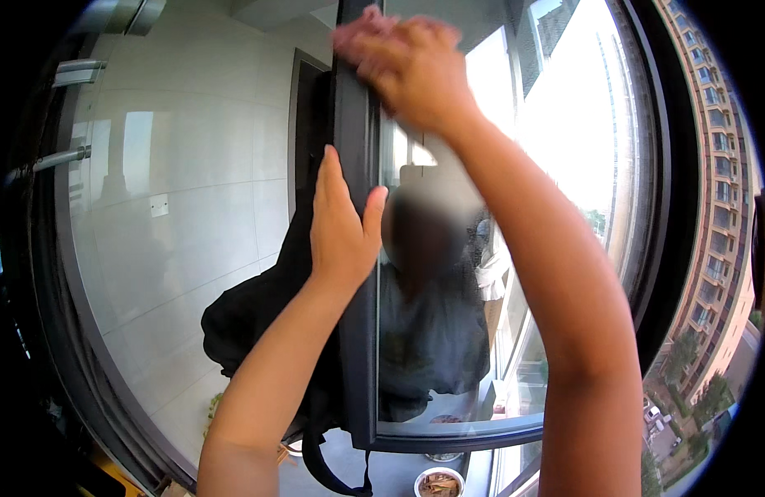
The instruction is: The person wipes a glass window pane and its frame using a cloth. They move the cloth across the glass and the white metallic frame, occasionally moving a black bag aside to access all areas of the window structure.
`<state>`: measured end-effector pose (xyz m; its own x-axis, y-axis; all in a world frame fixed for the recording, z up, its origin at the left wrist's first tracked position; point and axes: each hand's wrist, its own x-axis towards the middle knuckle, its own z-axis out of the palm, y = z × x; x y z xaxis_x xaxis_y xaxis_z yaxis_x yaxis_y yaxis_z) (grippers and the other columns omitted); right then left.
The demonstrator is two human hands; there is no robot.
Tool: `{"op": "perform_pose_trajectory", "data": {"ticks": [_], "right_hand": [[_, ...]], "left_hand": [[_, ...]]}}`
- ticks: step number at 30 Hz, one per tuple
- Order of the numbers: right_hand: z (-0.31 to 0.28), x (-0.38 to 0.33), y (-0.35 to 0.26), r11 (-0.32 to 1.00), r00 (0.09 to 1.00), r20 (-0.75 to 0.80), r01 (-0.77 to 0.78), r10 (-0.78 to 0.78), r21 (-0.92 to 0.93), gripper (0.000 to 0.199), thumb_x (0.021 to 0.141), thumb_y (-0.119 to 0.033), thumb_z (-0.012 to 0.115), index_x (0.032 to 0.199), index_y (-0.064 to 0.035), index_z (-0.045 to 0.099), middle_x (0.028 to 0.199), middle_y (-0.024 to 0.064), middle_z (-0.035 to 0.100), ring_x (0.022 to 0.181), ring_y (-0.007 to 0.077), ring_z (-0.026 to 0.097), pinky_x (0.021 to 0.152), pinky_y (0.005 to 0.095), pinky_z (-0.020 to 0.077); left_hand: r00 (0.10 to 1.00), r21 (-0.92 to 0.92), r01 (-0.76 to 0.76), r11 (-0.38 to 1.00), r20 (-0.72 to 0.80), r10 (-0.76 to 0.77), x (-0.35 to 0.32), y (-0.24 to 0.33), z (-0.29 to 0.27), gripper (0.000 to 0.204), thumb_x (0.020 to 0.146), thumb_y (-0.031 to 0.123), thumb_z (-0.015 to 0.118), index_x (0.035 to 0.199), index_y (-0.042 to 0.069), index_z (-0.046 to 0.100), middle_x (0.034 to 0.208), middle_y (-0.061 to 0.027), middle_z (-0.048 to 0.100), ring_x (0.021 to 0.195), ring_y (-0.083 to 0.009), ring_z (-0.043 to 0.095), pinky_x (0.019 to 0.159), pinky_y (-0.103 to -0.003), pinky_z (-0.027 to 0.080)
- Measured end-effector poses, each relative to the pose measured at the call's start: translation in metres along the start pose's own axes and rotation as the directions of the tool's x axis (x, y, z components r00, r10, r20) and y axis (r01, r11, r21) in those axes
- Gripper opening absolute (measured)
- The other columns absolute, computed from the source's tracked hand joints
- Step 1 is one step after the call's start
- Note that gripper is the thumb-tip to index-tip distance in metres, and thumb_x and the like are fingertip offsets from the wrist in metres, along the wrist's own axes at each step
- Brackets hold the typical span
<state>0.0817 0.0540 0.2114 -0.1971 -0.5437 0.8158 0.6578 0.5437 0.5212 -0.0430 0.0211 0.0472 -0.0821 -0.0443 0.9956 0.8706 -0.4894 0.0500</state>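
Observation:
A dark grey window sash [359, 356] stands upright in front of me, swung open, its glass [436, 331] misted and smeared. High on the sash, my right hand [424, 79] is closed around a crumpled pink cloth [368, 37] and presses it to the frame and upper glass; hand and cloth are slightly blurred. Lower down, my left hand [345, 224] rests along the frame's edge with fingers stretched out and thumb apart, holding nothing. Dark clothing and a blurred shape are reflected in the pane.
Behind the sash is a pale tiled wall [200, 224], with a black fabric item [250, 323] in front of it. A white bowl [439, 483] of brownish pieces sits below. Outside on the right, a tall building [718, 182] rises above parked cars and trees far below.

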Motion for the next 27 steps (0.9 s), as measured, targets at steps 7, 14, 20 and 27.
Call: {"op": "perform_pose_trajectory", "data": {"ticks": [7, 14, 20, 27], "right_hand": [[-0.049, -0.094, -0.089, 0.917, 0.856, 0.381, 0.230, -0.350, 0.327, 0.039, 0.074, -0.023, 0.067, 0.113, -0.0211, 0.067, 0.121, 0.0081, 0.055, 0.113, 0.0329, 0.050, 0.096, 0.0449, 0.0432], [0.004, 0.019, -0.003, 0.946, 0.978, 0.119, 0.196, -0.170, -0.260, 0.034, 0.078, -0.027, 0.070, 0.112, -0.0314, 0.068, 0.117, 0.0081, 0.060, 0.115, 0.0318, 0.052, 0.096, 0.0478, 0.0409], [0.018, 0.012, -0.040, 0.981, 0.993, 0.075, -0.072, 0.087, -0.178, 0.041, 0.075, -0.021, 0.072, 0.115, -0.0273, 0.066, 0.124, 0.0126, 0.056, 0.119, 0.0389, 0.048, 0.098, 0.0482, 0.0408], [-0.064, -0.133, -0.114, 0.989, 0.905, 0.415, 0.037, -0.094, 0.144, 0.047, 0.077, -0.023, 0.062, 0.123, -0.0152, 0.060, 0.123, 0.0166, 0.051, 0.103, 0.0365, 0.051, 0.090, 0.0486, 0.0427]], "left_hand": [[0.992, -0.016, 0.028, 0.999, 0.121, -0.026, -0.082, -0.006, -0.019, 0.058, 0.090, 0.025, 0.063, 0.132, -0.008, 0.039, 0.125, -0.0293, 0.050, 0.122, -0.0429, 0.047, 0.102, -0.045, 0.036], [0.967, -0.077, 0.240, 0.968, 0.102, -0.232, -0.094, 0.016, -0.017, 0.067, 0.094, 0.021, 0.059, 0.144, -0.006, 0.024, 0.137, -0.0284, 0.043, 0.123, -0.0392, 0.048, 0.105, -0.042, 0.037], [0.950, -0.099, 0.292, 0.951, 0.147, -0.276, -0.095, 0.012, -0.016, 0.069, 0.093, 0.021, 0.060, 0.143, -0.009, 0.024, 0.138, -0.0308, 0.040, 0.126, -0.0435, 0.044, 0.107, -0.044, 0.035], [0.975, -0.001, 0.105, 0.994, 0.197, -0.103, -0.090, 0.007, -0.017, 0.071, 0.088, 0.017, 0.062, 0.143, -0.009, 0.024, 0.141, -0.0320, 0.036, 0.130, -0.0470, 0.037, 0.109, -0.047, 0.030]]}}
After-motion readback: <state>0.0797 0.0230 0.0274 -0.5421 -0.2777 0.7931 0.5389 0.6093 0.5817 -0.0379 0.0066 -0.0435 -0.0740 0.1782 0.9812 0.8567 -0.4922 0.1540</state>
